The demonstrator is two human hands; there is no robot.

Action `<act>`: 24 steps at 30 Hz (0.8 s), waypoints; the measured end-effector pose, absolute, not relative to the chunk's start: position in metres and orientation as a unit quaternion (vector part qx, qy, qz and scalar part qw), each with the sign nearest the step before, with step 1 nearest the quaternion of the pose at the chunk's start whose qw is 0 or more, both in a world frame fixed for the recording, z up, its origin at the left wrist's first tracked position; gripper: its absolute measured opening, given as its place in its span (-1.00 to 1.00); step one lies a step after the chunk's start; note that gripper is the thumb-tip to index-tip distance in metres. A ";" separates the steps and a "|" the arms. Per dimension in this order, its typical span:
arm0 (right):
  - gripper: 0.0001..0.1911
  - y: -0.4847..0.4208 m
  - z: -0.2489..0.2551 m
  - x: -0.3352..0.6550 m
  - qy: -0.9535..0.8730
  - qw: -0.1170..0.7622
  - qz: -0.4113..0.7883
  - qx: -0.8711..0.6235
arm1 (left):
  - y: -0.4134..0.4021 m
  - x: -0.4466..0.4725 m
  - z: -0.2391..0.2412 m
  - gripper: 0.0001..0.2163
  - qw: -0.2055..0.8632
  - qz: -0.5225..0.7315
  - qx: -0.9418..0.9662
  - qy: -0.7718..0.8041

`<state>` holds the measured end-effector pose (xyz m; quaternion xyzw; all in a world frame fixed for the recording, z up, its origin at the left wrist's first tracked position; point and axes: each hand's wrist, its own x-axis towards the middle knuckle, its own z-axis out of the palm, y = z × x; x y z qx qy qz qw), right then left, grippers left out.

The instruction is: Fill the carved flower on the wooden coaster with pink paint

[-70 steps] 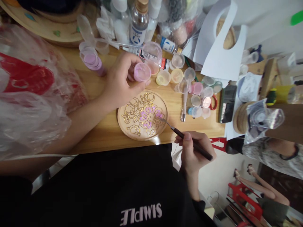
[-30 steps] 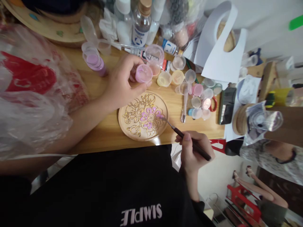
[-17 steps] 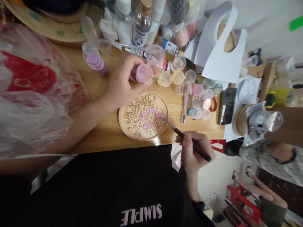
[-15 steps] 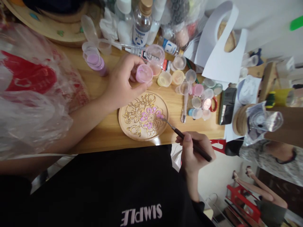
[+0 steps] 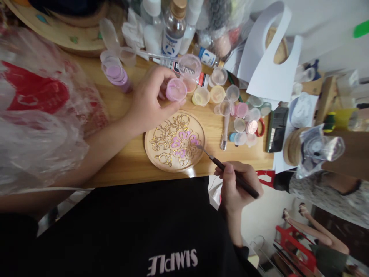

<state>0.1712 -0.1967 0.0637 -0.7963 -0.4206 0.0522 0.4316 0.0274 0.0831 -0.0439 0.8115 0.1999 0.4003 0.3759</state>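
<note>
My left hand (image 5: 155, 96) grips a small plastic cup (image 5: 176, 90) of lilac paint, tilted toward me beyond the plate. Below it on the table lies a round wooden plate (image 5: 154, 156) with raised gold outlines of flowers. Several petals of the large flower (image 5: 184, 143) are coloured lilac. In my right hand (image 5: 239, 182) is a thin palette knife (image 5: 220, 164) with a dark handle, held between thumb and fingers. Its metal tip rests at a petal on the flower's right side; whether it touches the wood I cannot tell.
Small lidded paint cups (image 5: 217, 94) stand right of my left hand. Behind are a glue tube (image 5: 187, 71) and clear bottles (image 5: 173, 30). A lilac paint cup (image 5: 118, 77) and a plastic bag (image 5: 43, 115) lie left. Another person (image 5: 331, 192) is at the right.
Almost nothing differs. The whole view has shifted very slightly; both hands keep their grip, and the knife tip stays at the same petal area.
</note>
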 end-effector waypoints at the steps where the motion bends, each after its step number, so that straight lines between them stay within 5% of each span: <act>1: -0.83 -0.197 0.063 0.171 -0.423 0.435 0.057 -0.793 | 0.083 0.027 -0.045 -0.58 0.376 0.399 0.814 0.195; 24: -0.84 -0.195 0.068 0.172 -0.409 0.441 0.066 -0.796 | 0.082 0.029 -0.045 -0.57 0.333 0.404 0.831 0.187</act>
